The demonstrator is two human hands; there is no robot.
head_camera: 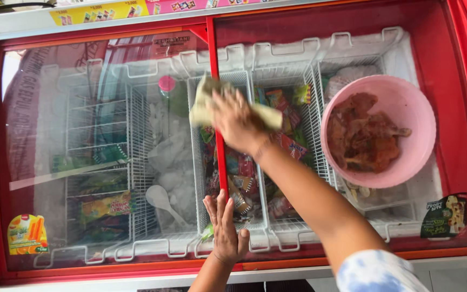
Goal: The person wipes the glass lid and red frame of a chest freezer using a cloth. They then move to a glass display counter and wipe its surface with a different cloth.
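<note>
— What are the hands doing at the chest freezer (pixel 460 108)?

— The right hand (pixel 239 121) presses a pale yellow cloth (pixel 204 108) on the glass lid (pixel 82 108), just at the red frame strip (pixel 218 162) that runs down the middle. The fingers are clenched around the cloth, and its ends stick out on both sides of the hand.

— And the left hand (pixel 225 230)?

— It lies flat on the glass near the front edge, grip released, fingers spread, holding nothing. Its fingertips touch the lower end of the red strip.

— What is near them?

— Under the glass are white wire baskets (pixel 293 216) with colourful snack packets (pixel 285 108). To the right, a pink bowl (pixel 417 108) with reddish-brown pieces of meat sits close to the right wall of the freezer. To the left there are lumps of ice (pixel 177 157) and a white scoop (pixel 160 199).

— Is there open room?

— Yes, the left pane is wide and bare up to the red rim, with only a sticker (pixel 26 233) in its front corner.
</note>
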